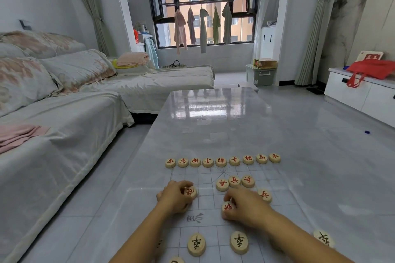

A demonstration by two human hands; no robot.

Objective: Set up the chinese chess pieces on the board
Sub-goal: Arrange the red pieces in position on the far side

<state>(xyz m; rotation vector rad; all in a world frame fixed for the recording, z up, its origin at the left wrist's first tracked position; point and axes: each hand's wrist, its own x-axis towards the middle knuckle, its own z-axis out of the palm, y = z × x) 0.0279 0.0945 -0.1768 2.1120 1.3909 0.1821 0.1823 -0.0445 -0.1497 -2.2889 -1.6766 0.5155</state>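
Daylight comes from the window [203, 6] ahead of me, bright and even, slightly washed out at the panes. The glossy bench [213, 134] mirrors it as a pale glare. Under my left hand [174, 198] and right hand [248, 209] the shadows are soft and faint. The curtain [314, 34] bows near the edge of my view.

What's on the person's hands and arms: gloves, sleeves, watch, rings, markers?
Nothing worn that shows. The left hand and right hand are bare, with no gloves and no rings or markers that I can make out. The left forearm and right forearm are bare too: no sleeve, watch, band or cable shows down to the bottom edge of the frame.
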